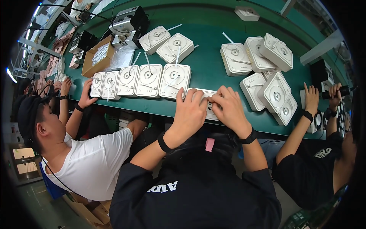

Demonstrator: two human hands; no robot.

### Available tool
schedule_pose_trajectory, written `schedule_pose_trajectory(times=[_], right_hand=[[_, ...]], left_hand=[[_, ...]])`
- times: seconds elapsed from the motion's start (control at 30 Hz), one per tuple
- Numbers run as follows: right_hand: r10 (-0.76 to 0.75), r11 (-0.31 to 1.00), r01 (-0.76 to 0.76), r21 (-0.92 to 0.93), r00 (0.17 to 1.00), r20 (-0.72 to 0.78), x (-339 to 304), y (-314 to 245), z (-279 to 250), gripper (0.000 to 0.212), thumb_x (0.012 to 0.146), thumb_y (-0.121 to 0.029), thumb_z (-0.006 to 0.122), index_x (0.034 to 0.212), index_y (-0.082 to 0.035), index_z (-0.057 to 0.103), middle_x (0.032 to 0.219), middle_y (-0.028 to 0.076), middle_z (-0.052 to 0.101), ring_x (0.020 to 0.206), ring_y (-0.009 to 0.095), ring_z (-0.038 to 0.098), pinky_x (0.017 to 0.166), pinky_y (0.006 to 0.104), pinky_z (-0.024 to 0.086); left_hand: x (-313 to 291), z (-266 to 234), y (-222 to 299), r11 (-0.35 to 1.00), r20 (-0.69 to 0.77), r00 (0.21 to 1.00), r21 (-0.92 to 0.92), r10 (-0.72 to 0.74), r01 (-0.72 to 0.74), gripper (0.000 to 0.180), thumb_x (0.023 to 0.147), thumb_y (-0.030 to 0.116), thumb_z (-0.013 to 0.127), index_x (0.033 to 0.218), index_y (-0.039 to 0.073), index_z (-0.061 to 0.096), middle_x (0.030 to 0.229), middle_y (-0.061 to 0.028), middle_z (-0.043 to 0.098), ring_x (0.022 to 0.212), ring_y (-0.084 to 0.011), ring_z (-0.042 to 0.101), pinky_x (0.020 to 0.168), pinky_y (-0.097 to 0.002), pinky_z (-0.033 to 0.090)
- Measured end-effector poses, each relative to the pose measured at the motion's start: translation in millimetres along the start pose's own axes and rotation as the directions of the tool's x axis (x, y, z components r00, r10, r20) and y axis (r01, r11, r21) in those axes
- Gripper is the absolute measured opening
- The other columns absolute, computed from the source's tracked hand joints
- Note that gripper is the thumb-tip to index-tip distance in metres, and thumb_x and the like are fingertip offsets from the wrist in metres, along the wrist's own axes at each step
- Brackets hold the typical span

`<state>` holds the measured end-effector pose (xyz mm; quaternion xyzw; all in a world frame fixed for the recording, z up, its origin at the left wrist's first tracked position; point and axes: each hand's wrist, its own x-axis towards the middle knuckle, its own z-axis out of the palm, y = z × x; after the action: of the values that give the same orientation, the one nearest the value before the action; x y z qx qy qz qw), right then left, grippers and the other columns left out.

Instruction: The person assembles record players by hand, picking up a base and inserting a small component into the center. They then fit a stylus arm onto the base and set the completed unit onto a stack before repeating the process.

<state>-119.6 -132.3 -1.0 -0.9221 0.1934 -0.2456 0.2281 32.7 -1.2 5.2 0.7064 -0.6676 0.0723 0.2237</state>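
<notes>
At the near edge of the green table lies a white record-player-shaped unit [210, 113], mostly covered by my hands. My left hand [190, 114] bends over its left half, the fingertips close together near the round centre. From the other side my right hand [232, 113] reaches in, its fingers curled and pinched beside the same centre. The fingertips of both hands nearly meet there. Whatever small thing they grip is hidden. Just left of my left hand sits a similar white unit [184, 72] with a thin white strip lying across its disc.
A row of similar units [148, 80] runs left, where a co-worker's hand [87, 95] touches the end one. More units are stacked at the right [280, 93]. A cardboard box [88, 68] holds white strips, beside a metal machine [127, 24]. Another person's hand [312, 100] is at right.
</notes>
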Motion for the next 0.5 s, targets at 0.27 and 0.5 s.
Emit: schedule_pose_trajectory(times=[0.27, 0.5], right_hand=[[-0.001, 0.996, -0.001, -0.086, 1.0, -0.03, -5.9, -2.7, 4.6, 0.013, 0.086, -0.007, 0.075, 0.1, -0.009, 0.077, 0.098, 0.007, 0.057, 0.094, 0.03, 0.057, 0.078, 0.0437, 0.04], [-0.182, 0.95, 0.125, -0.287, 0.967, -0.181, -5.3, -23.1, -6.3, 0.028, 0.087, -0.011, 0.079, 0.115, -0.01, 0.081, 0.112, 0.011, 0.065, 0.109, 0.034, 0.061, 0.094, 0.0466, 0.047]], left_hand=[[1.2, -2.6, 25.9, 0.955, 0.178, 0.982, 0.276, 0.06, -0.108, 0.034, 0.092, 0.017, 0.069, 0.117, -0.005, 0.075, 0.128, -0.0153, 0.062, 0.135, -0.0339, 0.056, 0.12, -0.0639, 0.039], [-6.6, -1.5, 14.9, 0.974, 0.116, 0.993, 0.225, 0.004, -0.031, 0.033, 0.091, 0.015, 0.071, 0.118, -0.004, 0.075, 0.131, -0.0163, 0.062, 0.133, -0.0358, 0.055, 0.116, -0.0616, 0.041]])
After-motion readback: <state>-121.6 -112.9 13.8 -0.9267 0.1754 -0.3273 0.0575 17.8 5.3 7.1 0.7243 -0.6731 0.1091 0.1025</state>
